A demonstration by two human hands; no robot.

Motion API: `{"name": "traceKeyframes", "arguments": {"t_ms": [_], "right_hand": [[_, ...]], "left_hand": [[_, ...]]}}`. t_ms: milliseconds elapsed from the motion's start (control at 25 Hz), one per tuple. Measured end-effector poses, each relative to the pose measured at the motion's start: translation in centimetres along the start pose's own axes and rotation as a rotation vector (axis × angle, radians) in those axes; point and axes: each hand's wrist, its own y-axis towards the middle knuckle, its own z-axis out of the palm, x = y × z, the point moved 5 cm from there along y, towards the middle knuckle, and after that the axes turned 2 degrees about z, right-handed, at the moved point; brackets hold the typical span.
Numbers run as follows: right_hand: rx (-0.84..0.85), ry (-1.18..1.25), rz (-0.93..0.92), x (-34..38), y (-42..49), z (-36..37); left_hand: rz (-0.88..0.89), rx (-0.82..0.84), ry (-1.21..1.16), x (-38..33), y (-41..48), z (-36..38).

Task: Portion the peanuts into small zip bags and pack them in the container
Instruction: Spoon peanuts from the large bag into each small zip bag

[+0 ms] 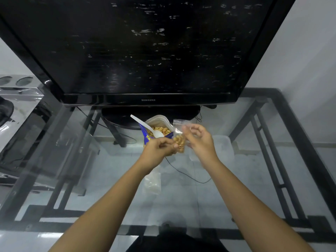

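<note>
A blue peanut pouch stands open on the glass table, peanuts showing inside. A white plastic spoon leans in it, handle up to the left. Just in front of the pouch, a small clear zip bag partly filled with peanuts is held between both hands. My left hand pinches its lower left side. My right hand grips its upper right edge near the zip strip. A clear plastic container sits on the table right of my right hand.
A large black television on a round base fills the far half of the glass table. A stack of empty clear zip bags lies under my left forearm. Black frame bars and a cable show through the glass.
</note>
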Motion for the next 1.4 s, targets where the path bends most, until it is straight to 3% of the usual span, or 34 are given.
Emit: {"name": "traceKeyframes", "arguments": {"t_ms": [160, 480, 600, 800, 1280, 1400], "right_hand": [[0.097, -0.055, 0.071, -2.2, -0.6, -2.4], [-0.108, -0.248, 0.241, -12.0, -3.2, -8.4], [-0.163, -0.381, 0.256, -14.4, -3.5, -9.5], [-0.118, -0.488, 0.195, -16.0, -3.8, -9.1], [-0.162, -0.577, 0.115, -15.6, -3.7, -9.4], [-0.157, -0.663, -0.008, -14.5, -4.0, -8.5]], "left_hand": [[-0.111, 0.065, -0.051, 2.5, -0.5, 1.7], [-0.352, 0.109, 0.031, 10.9, -2.8, 6.1], [-0.307, 0.043, 0.180, 12.8, -3.1, 7.5], [-0.170, 0.008, 0.493, 13.4, -3.6, 8.8], [-0.028, -0.068, 0.592, 12.7, -3.6, 10.3], [0.024, -0.136, 0.631, 11.7, -3.7, 7.9]]}}
